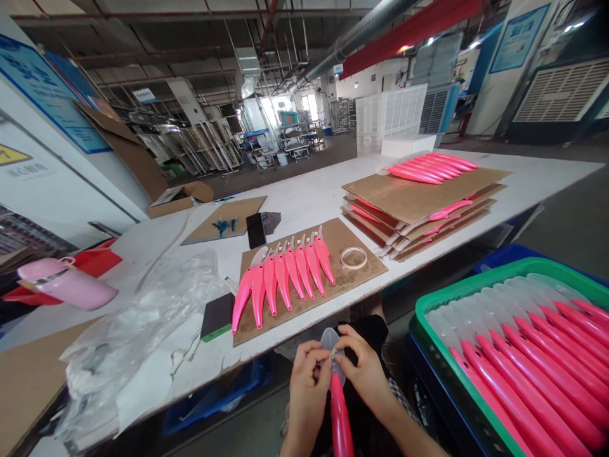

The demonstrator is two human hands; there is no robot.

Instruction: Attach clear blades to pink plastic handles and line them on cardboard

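Over my lap, a long pink fishing lure with a clear, spoon-shaped lip points its lip toward the table. My left hand pinches at the base of the lip, its fingers closed. From the other side, my right hand grips the same spot between thumb and fingers. A small whitish bit shows between the fingertips; what it is I cannot make out. Ahead, several similar pink lures lie in a row on a cardboard sheet, beside a ring-shaped tape roll.
On my right, a green-rimmed tray holds several pink lures. Stacked cardboard sheets carry more of them. Left on the table are a black-and-green block, plastic wrap, a phone and a pink bottle.
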